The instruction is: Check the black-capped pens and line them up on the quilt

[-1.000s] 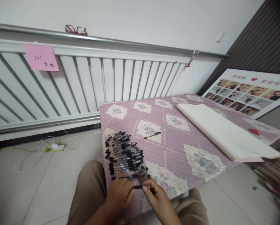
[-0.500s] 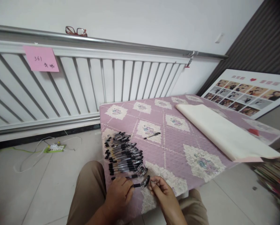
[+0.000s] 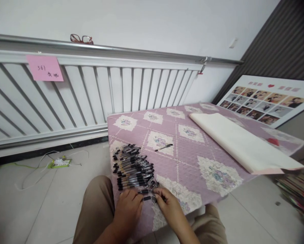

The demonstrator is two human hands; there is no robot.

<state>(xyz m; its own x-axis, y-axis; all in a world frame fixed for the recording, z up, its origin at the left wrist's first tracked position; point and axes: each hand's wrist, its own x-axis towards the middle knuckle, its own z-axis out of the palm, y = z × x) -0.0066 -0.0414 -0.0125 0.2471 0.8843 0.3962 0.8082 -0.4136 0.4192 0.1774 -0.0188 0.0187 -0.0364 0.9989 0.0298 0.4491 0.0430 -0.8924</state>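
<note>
At the near left of the table, my left hand [image 3: 128,207] is closed round the barrel of a black pen [image 3: 147,198], which lies nearly level and points right. My right hand [image 3: 169,206] pinches at the other end of this pen, by a dark, shiny part; its fingertips partly hide that spot. Just beyond both hands, a row of many clear-barrelled pens [image 3: 133,173] with black ends lies side by side. One single pen [image 3: 164,147] rests apart from the row, on a pale diamond of the cloth.
A purple patterned cloth [image 3: 185,154] covers the table. A folded cream sheet [image 3: 233,142] lies to the right, with a photo board [image 3: 266,101] behind. A white radiator [image 3: 126,88] runs along the wall. On the floor at left is a power strip [image 3: 60,163] with cables.
My right hand has shifted slightly left and up, onto the end of the pen. The left hand still holds it. The camera view has tilted slightly.
</note>
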